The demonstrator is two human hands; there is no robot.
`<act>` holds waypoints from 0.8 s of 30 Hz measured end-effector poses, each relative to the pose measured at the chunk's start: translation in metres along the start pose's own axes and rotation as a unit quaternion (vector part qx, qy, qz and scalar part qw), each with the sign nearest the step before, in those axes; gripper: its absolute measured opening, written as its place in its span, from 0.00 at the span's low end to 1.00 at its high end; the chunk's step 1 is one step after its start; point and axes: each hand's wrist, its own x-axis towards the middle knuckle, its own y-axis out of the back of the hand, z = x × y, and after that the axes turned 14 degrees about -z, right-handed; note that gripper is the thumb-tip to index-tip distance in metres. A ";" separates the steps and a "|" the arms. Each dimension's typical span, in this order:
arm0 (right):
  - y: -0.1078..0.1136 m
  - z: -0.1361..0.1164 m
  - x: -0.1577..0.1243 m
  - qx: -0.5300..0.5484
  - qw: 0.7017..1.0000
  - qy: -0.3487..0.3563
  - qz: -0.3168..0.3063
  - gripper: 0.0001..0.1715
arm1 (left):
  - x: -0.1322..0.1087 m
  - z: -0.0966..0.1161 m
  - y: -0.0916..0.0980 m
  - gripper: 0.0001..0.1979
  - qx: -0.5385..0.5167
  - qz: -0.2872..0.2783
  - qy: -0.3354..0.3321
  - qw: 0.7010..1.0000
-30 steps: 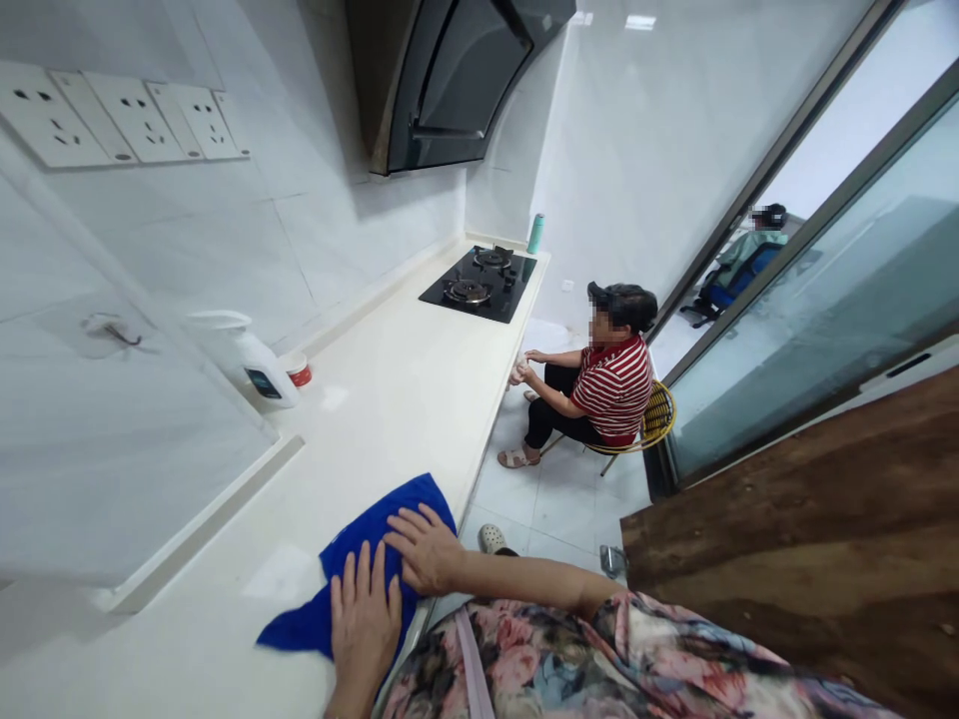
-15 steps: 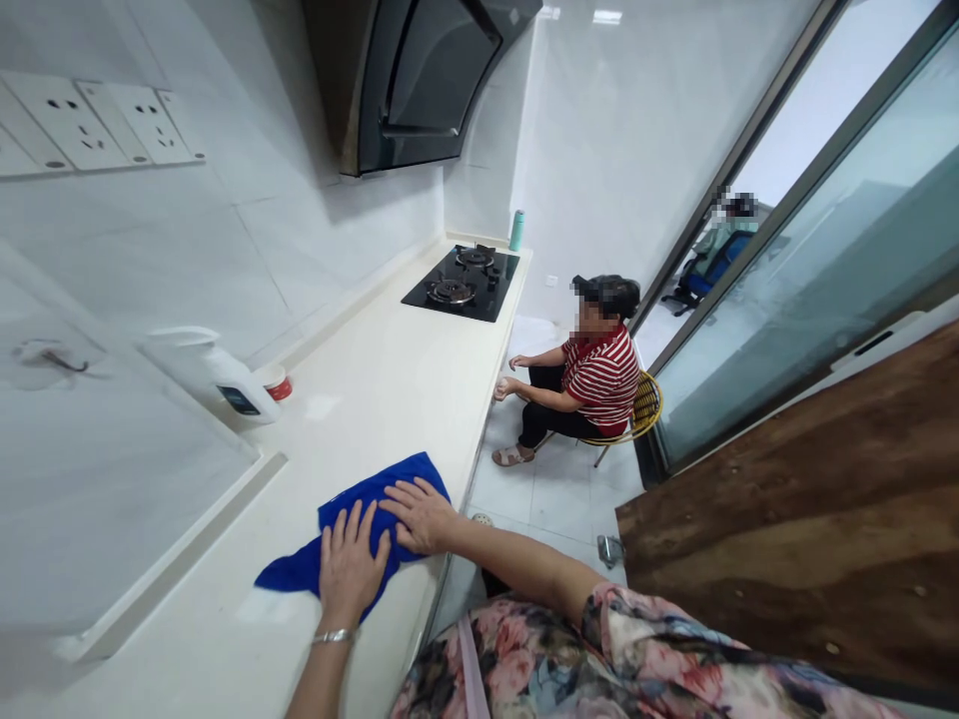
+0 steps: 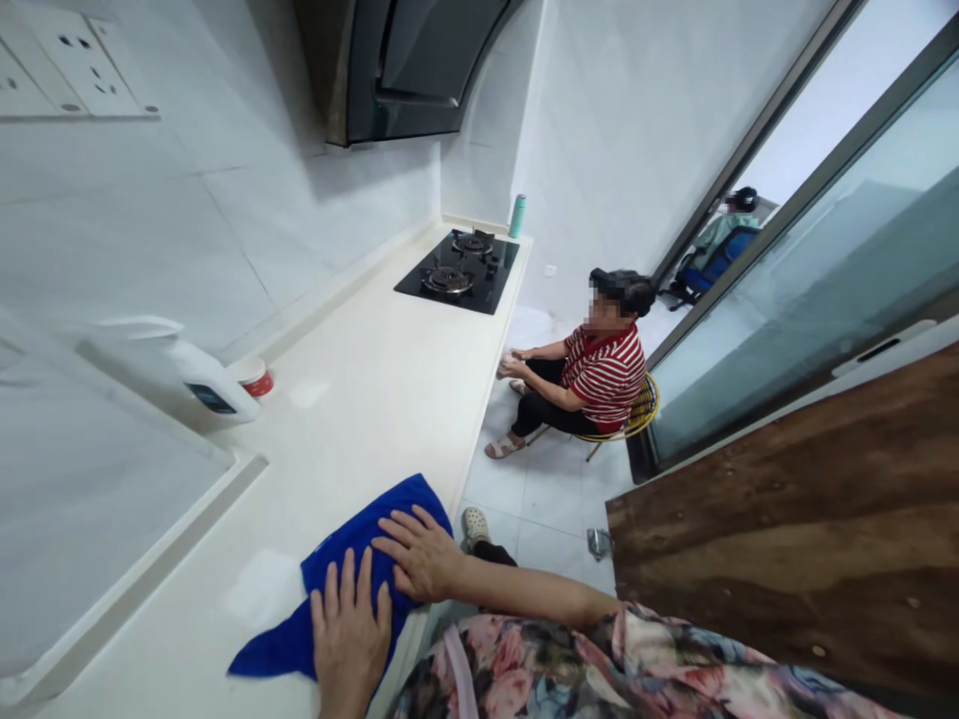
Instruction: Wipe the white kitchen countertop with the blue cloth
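Observation:
A blue cloth (image 3: 281,639) lies spread on the cream countertop (image 3: 375,369), reaching to its front edge. My left hand (image 3: 349,624) rests flat on the cloth's near part, fingers spread. Just to its right, my right hand (image 3: 424,554) presses on the cloth with fingers stretched apart. Both palms face down, and the cloth shows around and between them.
Further along stand a white spray bottle (image 3: 206,377) and a red-and-white cup (image 3: 253,376) by the wall. A black gas hob (image 3: 461,270) and a green flask (image 3: 517,216) are at the far end. A person (image 3: 603,369) sits right of the counter; a wooden board (image 3: 786,529) stands nearer.
In the picture, the cloth and both hands sit lower and nearer to me, while the view has shifted a little. The seated person's hands have come together.

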 end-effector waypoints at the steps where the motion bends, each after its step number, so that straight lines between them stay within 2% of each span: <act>1: -0.001 0.000 -0.003 0.003 1.000 0.005 0.001 0.32 | -0.005 0.003 0.000 0.31 -0.003 0.003 -0.006 1.000; 4: 0.000 0.004 -0.005 0.013 1.000 0.018 0.006 0.32 | -0.007 0.008 0.002 0.35 -0.006 0.004 -0.017 1.000; 8: 0.009 0.018 0.007 0.031 0.999 0.002 0.006 0.32 | 0.024 0.005 0.005 0.36 -0.015 -0.022 -0.029 0.999; 12: 0.027 0.048 0.026 0.048 0.997 -0.054 0.000 0.33 | 0.085 0.002 0.001 0.32 -0.020 -0.056 -0.049 0.997; 18: 0.059 0.108 0.062 0.049 0.989 -0.141 0.019 0.33 | 0.191 0.010 -0.013 0.30 -0.039 -0.089 -0.084 0.992; 24: 0.083 0.162 0.115 0.045 0.976 -0.208 0.033 0.33 | 0.286 0.017 -0.032 0.30 -0.060 -0.099 -0.064 0.991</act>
